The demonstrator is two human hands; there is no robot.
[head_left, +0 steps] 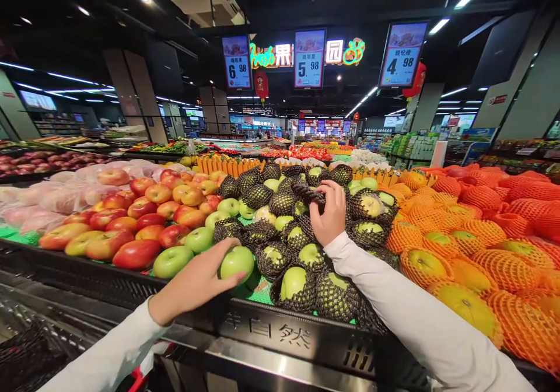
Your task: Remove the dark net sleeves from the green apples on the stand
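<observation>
My left hand [195, 281] curls around a bare green apple [237, 265] at the front of the display, thumb on its near side. Farther back and to the right, my right hand [329, 212] is closed on a black foam net [307, 193]; whether fruit is inside that net cannot be made out. Green apples in black foam nets [294, 284] lie around and below both hands. Beside my left wrist rest loose green apples [172, 262]. A patch of green liner [262, 291] shows next to the held apple.
Red-yellow apples [142, 223] are heaped on the left, with pale wrapped fruit [74, 191] beyond. Fruit in orange nets [468, 252] fills the right. A black bin edge [301, 331] runs along the front. Price screens [310, 59] hang overhead.
</observation>
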